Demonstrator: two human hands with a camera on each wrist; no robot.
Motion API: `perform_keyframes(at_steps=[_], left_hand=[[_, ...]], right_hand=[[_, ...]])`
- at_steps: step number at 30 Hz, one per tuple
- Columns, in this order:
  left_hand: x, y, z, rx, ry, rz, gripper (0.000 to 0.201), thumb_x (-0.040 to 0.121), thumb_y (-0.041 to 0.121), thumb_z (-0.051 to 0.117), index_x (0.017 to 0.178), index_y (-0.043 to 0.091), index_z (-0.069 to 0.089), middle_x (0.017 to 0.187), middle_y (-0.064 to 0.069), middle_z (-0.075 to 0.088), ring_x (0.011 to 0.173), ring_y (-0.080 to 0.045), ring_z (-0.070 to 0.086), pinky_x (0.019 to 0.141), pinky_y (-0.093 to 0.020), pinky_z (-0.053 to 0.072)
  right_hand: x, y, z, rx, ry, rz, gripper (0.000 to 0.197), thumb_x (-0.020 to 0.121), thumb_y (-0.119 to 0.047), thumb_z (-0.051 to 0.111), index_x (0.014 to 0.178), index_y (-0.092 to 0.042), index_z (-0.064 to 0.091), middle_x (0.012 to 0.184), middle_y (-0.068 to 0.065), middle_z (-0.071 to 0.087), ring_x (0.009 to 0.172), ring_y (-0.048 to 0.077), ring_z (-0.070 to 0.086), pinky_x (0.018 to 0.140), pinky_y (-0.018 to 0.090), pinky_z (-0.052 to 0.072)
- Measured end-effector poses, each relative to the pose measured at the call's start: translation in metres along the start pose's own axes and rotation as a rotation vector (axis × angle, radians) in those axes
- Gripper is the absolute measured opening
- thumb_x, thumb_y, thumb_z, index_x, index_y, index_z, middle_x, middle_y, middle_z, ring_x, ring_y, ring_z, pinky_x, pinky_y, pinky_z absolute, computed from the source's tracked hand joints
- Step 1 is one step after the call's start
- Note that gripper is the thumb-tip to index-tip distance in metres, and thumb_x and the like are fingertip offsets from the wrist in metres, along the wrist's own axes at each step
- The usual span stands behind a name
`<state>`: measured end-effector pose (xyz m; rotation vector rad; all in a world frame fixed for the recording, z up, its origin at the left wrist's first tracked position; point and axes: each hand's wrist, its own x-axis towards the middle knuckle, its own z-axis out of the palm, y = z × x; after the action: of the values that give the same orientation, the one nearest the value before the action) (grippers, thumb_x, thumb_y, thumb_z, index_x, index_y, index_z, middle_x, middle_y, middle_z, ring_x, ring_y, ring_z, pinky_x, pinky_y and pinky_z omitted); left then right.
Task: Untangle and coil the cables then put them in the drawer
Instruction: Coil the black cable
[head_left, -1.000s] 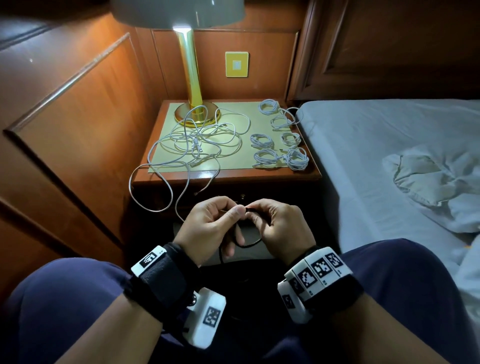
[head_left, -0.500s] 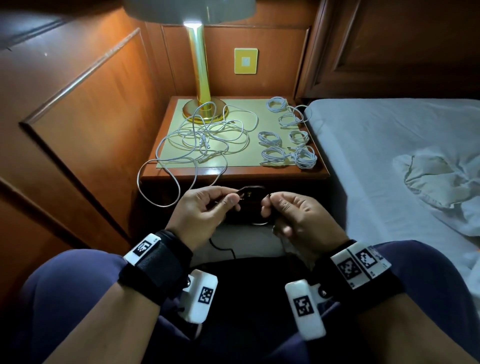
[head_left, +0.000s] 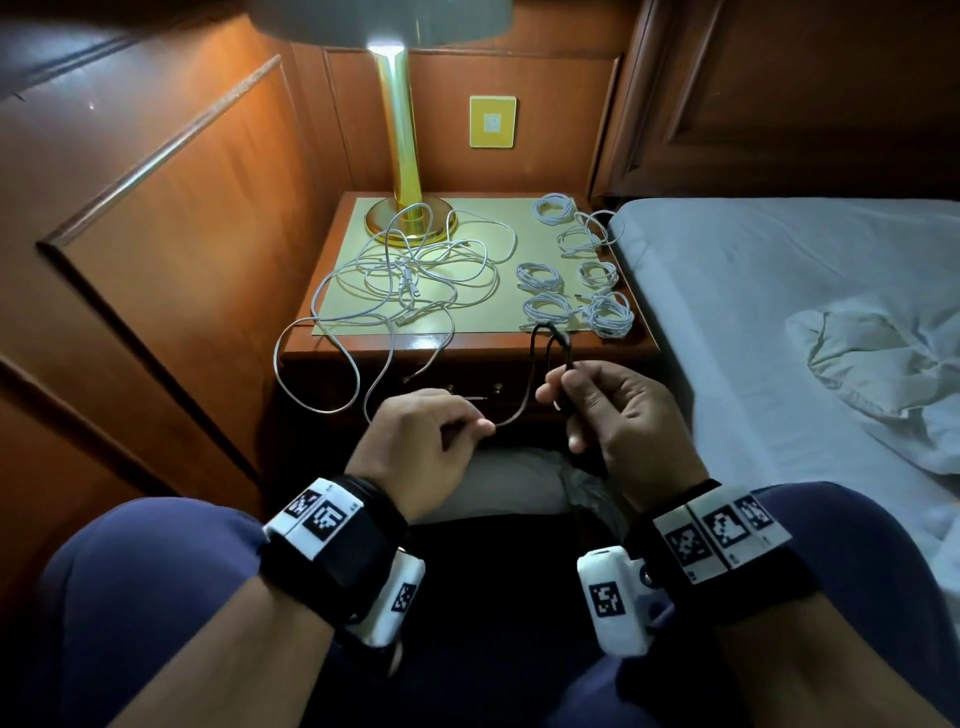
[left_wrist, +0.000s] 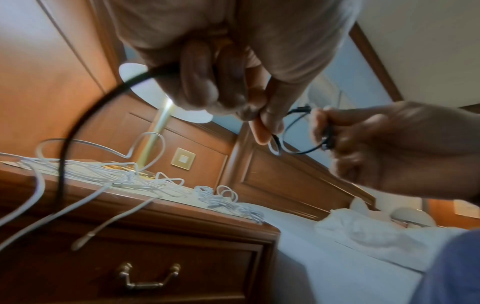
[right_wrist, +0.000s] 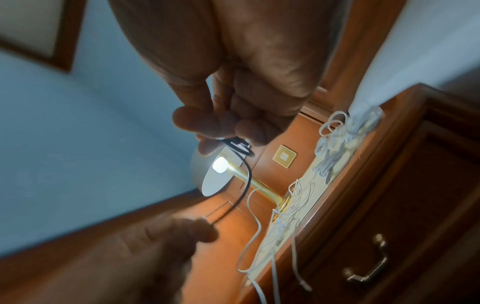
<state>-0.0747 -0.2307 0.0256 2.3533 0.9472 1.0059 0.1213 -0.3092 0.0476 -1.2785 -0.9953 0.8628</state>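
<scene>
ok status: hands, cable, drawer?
Left hand and right hand both pinch black cable, loops forming. White tangle uncoiled. Drawer shut.

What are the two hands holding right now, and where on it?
Both hold one black cable. The right hand pinches its small coiled loops; the left hand pinches the loose run leading off the coil.

Left hand (head_left: 415, 447): low over the lap, knuckles up, thumb and forefinger pinching the cable (head_left: 527, 384).
Right hand (head_left: 618, 410): a touch higher, palm turned inward, thumb and fingertips nipping a small loop of cable.
Wrists: both strapped with black bands.
Forearms: angled in from the knees, hands close but apart.
</scene>
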Motion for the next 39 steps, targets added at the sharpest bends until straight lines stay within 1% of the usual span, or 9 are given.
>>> perform_keyframes(at_steps=[7,12,17,21,23,26,31,34,39], left_hand=[[-0.001,0.015,0.000,-0.212,-0.064,0.092,0.007,0.086,0.015,0.074,0.081,0.012,0.077,0.078,0.009,0.068,0.075,-0.003,0.065,0.073,-0.016,0.049],[0.003,0.009,-0.006,-0.186,0.031,0.007,0.012,0.084,0.023,0.078,0.078,0.013,0.075,0.074,0.010,0.067,0.071,-0.006,0.063,0.068,-0.015,0.047],[0.005,0.002,-0.009,-0.179,0.090,-0.046,0.015,0.085,0.025,0.078,0.078,0.013,0.070,0.070,0.007,0.063,0.062,-0.007,0.056,0.062,-0.019,0.046],[0.006,-0.001,-0.011,-0.174,0.111,-0.087,0.016,0.086,0.030,0.073,0.079,0.015,0.070,0.070,0.002,0.065,0.063,-0.015,0.058,0.063,-0.029,0.050],[0.008,-0.002,-0.015,-0.157,0.133,-0.097,0.016,0.088,0.028,0.071,0.078,0.016,0.070,0.071,0.003,0.067,0.067,-0.014,0.060,0.066,-0.023,0.049],[0.012,-0.013,-0.021,-0.098,0.177,-0.140,0.010,0.092,0.023,0.070,0.081,0.022,0.070,0.077,0.006,0.070,0.073,-0.009,0.064,0.072,-0.018,0.049],[0.014,-0.036,-0.029,-0.007,0.255,-0.436,0.012,0.088,0.027,0.073,0.081,0.018,0.077,0.074,0.002,0.072,0.072,-0.020,0.065,0.062,-0.015,0.043],[0.011,-0.028,-0.025,0.080,0.230,-0.424,0.013,0.085,0.026,0.075,0.076,0.017,0.076,0.067,0.006,0.068,0.067,-0.014,0.063,0.063,-0.017,0.039],[-0.004,0.007,0.001,0.049,-0.011,-0.075,0.013,0.082,0.026,0.071,0.075,0.017,0.075,0.067,0.008,0.068,0.063,-0.010,0.063,0.063,-0.021,0.047]], right_hand=[[-0.007,0.012,0.008,-0.370,-0.203,-0.033,0.018,0.099,-0.021,0.060,0.083,-0.018,0.068,0.068,-0.002,0.070,0.043,0.009,0.051,0.046,0.025,0.042],[-0.005,0.011,0.010,-0.285,-0.322,0.036,0.022,0.095,-0.028,0.052,0.083,-0.016,0.066,0.069,-0.006,0.064,0.064,0.004,0.055,0.067,0.019,0.044],[-0.007,0.001,0.010,-0.222,-0.417,0.197,0.029,0.107,-0.014,0.041,0.094,-0.002,0.064,0.056,-0.015,0.058,0.045,-0.004,0.051,0.045,0.007,0.039],[-0.009,-0.006,0.005,-0.228,-0.469,0.198,0.035,0.106,-0.032,0.043,0.084,-0.012,0.062,0.057,-0.012,0.050,0.046,-0.001,0.043,0.045,0.011,0.033],[-0.008,-0.006,0.003,-0.142,-0.392,0.171,0.032,0.102,-0.035,0.046,0.080,-0.015,0.058,0.058,-0.012,0.049,0.050,0.002,0.040,0.048,0.015,0.033],[0.000,-0.008,0.000,0.199,-0.094,0.193,0.028,0.105,-0.026,0.043,0.080,-0.016,0.053,0.060,-0.010,0.049,0.052,0.003,0.042,0.052,0.024,0.031],[0.012,-0.011,-0.013,0.441,0.331,0.233,0.030,0.103,-0.031,0.049,0.079,-0.016,0.059,0.058,-0.007,0.048,0.044,0.006,0.038,0.053,0.026,0.030],[0.010,-0.006,-0.015,0.380,0.337,0.116,0.028,0.103,-0.028,0.050,0.082,-0.014,0.062,0.063,-0.003,0.054,0.042,0.008,0.034,0.055,0.028,0.029],[-0.003,0.005,0.001,-0.179,0.133,-0.213,0.019,0.101,-0.021,0.056,0.088,-0.013,0.068,0.078,0.000,0.072,0.052,0.010,0.049,0.053,0.023,0.043]])
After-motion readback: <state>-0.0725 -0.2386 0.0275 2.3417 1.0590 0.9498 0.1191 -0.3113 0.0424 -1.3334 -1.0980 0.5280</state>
